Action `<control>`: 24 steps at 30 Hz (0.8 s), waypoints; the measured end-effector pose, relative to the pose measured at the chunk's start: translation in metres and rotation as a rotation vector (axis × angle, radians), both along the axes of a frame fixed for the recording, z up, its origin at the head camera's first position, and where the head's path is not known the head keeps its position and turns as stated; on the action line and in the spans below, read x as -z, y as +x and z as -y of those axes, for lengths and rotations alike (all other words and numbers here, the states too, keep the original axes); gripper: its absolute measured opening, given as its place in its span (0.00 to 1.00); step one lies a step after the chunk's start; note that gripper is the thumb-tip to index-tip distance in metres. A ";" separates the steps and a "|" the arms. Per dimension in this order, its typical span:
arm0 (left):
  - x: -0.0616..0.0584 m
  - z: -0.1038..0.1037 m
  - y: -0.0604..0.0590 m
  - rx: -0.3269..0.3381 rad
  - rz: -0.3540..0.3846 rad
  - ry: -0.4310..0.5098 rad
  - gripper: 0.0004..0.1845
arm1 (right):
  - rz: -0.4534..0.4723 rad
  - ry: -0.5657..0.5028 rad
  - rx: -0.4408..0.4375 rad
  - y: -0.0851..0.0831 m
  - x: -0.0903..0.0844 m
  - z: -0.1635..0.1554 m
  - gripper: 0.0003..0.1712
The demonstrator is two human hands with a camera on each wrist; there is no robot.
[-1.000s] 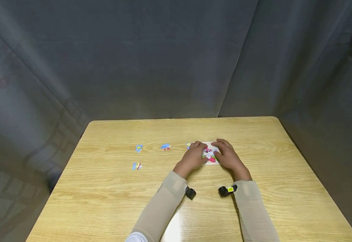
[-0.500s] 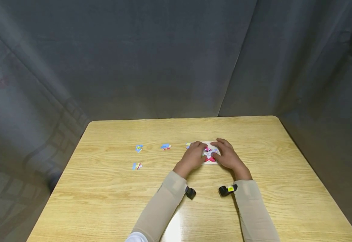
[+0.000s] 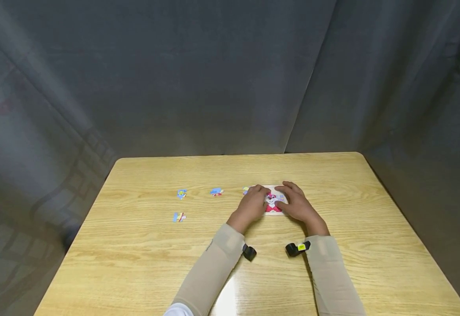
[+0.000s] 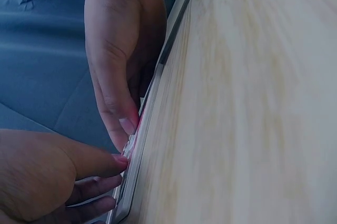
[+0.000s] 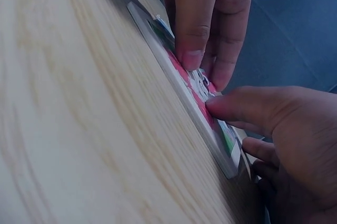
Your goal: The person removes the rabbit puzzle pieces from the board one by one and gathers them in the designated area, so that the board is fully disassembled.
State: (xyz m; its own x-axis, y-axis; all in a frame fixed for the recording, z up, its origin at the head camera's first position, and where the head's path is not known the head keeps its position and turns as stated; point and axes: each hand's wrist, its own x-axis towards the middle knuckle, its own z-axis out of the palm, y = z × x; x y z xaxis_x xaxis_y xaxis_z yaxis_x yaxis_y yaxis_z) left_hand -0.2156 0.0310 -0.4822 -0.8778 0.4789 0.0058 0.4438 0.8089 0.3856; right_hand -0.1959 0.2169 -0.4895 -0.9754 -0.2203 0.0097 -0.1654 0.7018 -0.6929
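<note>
A small framed jigsaw puzzle board with a red and white rabbit picture lies right of the table's middle. My left hand covers its left side, thumb and fingertips pinching a red and white puzzle piece. From the other side my right hand reaches over the board, its thumb on the red part of the picture and its other fingers toward the far edge. Both thumbs sit close together in the right wrist view. The palms hide much of the board's sides.
Loose puzzle pieces lie left of the board: a blue one with a yellow flower, a blue and red one, and a blue and yellow one. Another piece peeks out beside my left hand. Dark curtains stand behind the table.
The red and white part of the rabbit picture has shifted slightly left and straightened between my hands. My right thumb has moved a little left with it. The loose pieces stay put.
</note>
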 end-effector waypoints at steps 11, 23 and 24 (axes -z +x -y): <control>-0.004 0.001 0.000 0.012 -0.050 -0.020 0.20 | 0.019 -0.015 -0.014 0.000 0.001 -0.001 0.33; -0.003 0.001 -0.001 0.018 -0.041 -0.021 0.19 | 0.021 -0.004 -0.013 0.002 -0.003 0.001 0.34; -0.003 0.001 -0.001 0.018 -0.037 -0.018 0.19 | 0.020 -0.003 -0.012 0.002 -0.003 0.001 0.34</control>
